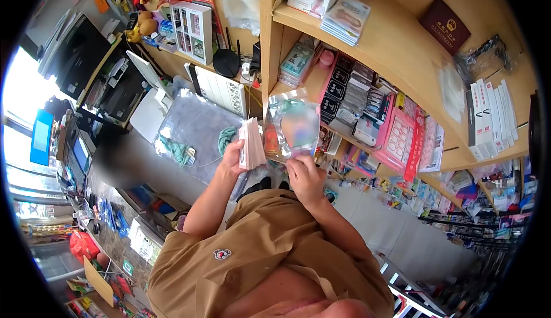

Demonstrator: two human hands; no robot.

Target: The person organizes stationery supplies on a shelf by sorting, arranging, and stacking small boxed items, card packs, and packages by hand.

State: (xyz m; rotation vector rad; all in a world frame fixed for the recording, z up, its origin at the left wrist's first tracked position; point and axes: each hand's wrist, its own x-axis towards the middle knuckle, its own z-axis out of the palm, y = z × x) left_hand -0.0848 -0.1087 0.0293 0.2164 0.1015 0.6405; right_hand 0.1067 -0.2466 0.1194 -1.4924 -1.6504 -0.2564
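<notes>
My left hand (231, 157) is wrapped round a thick stack of thin pale pink-white packets (251, 144), held upright in front of my body. To its right, my right hand (306, 175) pinches the lower edge of a clear plastic bag (293, 124). Inside the bag are green and orange-red things and a blurred picture. The stack and the bag are close side by side. Behind my left hand, a green bundled cloth (227, 139) lies on a grey plastic-covered surface (198, 124), with another green piece (177, 150) farther left.
Wooden shelves (367, 25) at the right hold boxes, cards and a pink case (402, 140). A black router (227, 62) stands behind the grey surface. At the left are a monitor (77, 54) and a counter (115, 226) with goods. Packed racks stand at the lower right.
</notes>
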